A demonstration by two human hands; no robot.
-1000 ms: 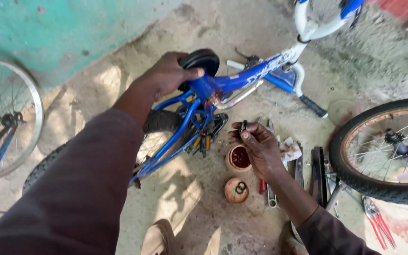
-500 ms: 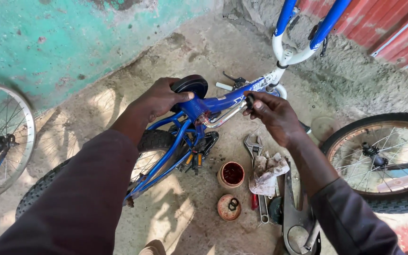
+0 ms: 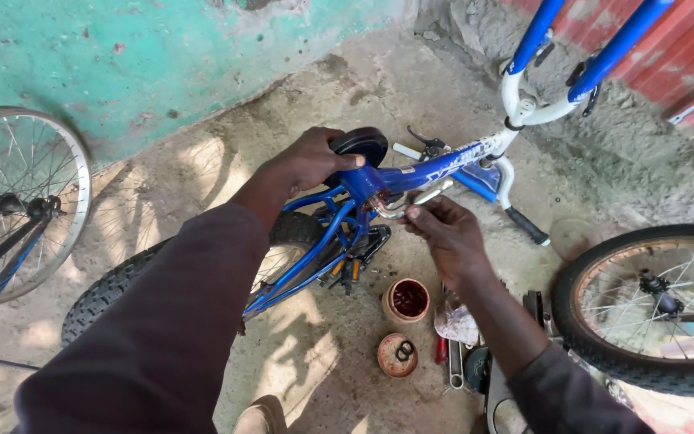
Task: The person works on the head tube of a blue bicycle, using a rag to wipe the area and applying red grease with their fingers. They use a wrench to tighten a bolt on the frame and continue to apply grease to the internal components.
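Holding the blue bike frame [image 3: 411, 178] still, the left hand [image 3: 303, 165] wraps tight around it, just by the black seat [image 3: 361, 145]. The right hand [image 3: 443, 229] pinches something small at the shiny metal part [image 3: 403, 205] under the frame; I cannot tell what it is. This looks like the fixing step at that joint. Next, the fingers likely need small, careful turns. A little tub [image 3: 406, 300] and its lid [image 3: 397, 355] sit on the floor [image 3: 202, 161] right below. A big wheel [image 3: 652, 309] is close on the right, so room there is tight
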